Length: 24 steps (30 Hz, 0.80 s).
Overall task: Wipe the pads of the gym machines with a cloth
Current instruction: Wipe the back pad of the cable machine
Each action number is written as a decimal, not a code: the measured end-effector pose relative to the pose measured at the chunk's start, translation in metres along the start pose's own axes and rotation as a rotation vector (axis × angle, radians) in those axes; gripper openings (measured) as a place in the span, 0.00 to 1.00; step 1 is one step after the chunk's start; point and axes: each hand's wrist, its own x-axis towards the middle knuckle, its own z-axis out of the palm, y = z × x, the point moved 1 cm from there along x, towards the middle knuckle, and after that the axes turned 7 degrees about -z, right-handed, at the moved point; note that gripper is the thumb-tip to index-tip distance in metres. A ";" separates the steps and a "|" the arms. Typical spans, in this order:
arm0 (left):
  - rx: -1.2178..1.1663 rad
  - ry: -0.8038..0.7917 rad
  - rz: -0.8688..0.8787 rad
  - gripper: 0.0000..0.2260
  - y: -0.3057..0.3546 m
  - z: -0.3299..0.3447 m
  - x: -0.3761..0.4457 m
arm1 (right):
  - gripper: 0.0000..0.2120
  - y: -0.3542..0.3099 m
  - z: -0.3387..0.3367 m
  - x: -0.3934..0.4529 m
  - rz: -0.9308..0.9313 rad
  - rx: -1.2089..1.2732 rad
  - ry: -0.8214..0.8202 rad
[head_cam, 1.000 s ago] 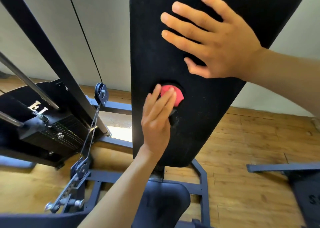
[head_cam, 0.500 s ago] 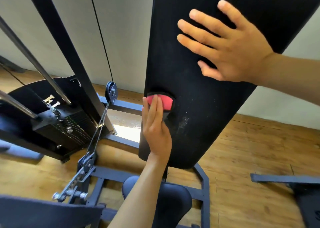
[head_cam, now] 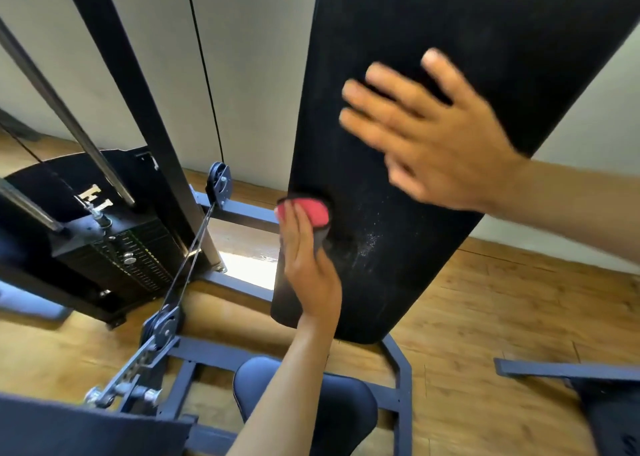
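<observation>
Now the wiping patch has slid leftward across the upright back pad [head_cam: 433, 39]: a second ago the red cloth [head_cam: 313, 211] sat near the pad's middle, and it has since travelled to the left edge, where it partly overhangs. The right hand [head_cam: 446, 136], fingers spread flat against the upper pad, has dropped a little and is blurred with motion; it bears on the pad and holds nothing. The left hand [head_cam: 306, 268] presses the cloth to the pad under straight fingers, with no curl round it that I can see. A whitish speckled patch [head_cam: 367, 244] remains just right of the cloth, so I judge this lower band only partly cleaned.

By count, largest first: one back pad, one weight stack [head_cam: 114, 254] at left, one seat pad [head_cam: 341, 407] below, another pad [head_cam: 609, 414] cut off at the right edge, two hands, two cable pulleys [head_cam: 219, 181], one cloth. The grey frame [head_cam: 398, 369] carries the lot over a wooden floor [head_cam: 485, 310].
</observation>
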 end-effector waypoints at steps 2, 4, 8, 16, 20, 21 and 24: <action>0.025 0.036 0.133 0.27 0.008 0.016 0.019 | 0.33 -0.023 0.014 0.003 -0.081 -0.045 -0.020; 0.071 0.068 0.104 0.25 -0.018 0.019 0.010 | 0.33 -0.027 0.027 0.003 -0.094 -0.040 -0.025; 0.027 0.109 -0.333 0.26 -0.090 0.000 -0.047 | 0.32 -0.023 0.034 0.003 -0.086 -0.068 0.019; -0.034 0.094 -0.562 0.32 -0.063 -0.001 -0.049 | 0.31 -0.029 0.038 0.003 -0.041 -0.008 0.093; -0.045 0.104 -0.585 0.34 -0.060 0.002 -0.051 | 0.31 -0.030 0.037 0.005 -0.039 -0.020 0.122; -0.035 0.104 -0.521 0.35 -0.054 0.004 -0.049 | 0.31 -0.030 0.037 0.005 -0.037 -0.023 0.130; -0.037 0.056 -0.252 0.36 -0.037 0.013 -0.037 | 0.31 -0.033 0.038 0.004 -0.041 -0.011 0.136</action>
